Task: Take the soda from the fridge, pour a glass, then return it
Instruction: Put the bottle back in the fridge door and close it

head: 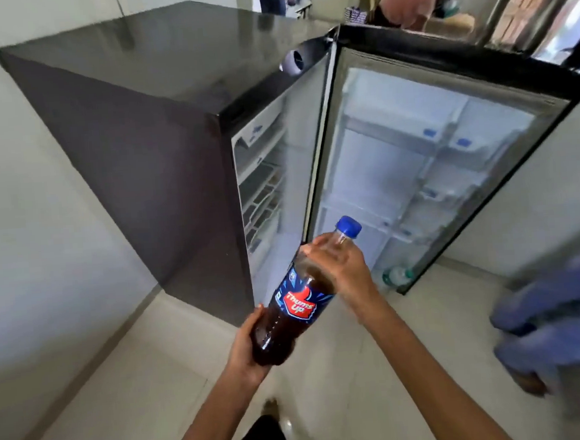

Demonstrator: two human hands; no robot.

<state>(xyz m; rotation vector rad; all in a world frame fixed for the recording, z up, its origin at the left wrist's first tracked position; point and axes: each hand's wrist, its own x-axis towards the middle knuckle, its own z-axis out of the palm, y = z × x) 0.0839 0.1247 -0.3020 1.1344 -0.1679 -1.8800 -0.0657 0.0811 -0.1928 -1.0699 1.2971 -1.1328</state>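
A: From the head camera, where are we?

B: We hold the soda bottle [296,300] before the open fridge [182,179], left hand [244,348] under its base, right hand [343,267] at the neck, fingers [321,244] wrapped round it.

A: Poured?

B: We can't tell; no glass shows. The cap [349,225] is on.

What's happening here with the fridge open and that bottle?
A person stands at the open fridge, holding a cola bottle in both hands. The left hand cups its base, and the right hand grips the neck below the blue cap, which is on. The door stands wide open. No glass is in view.
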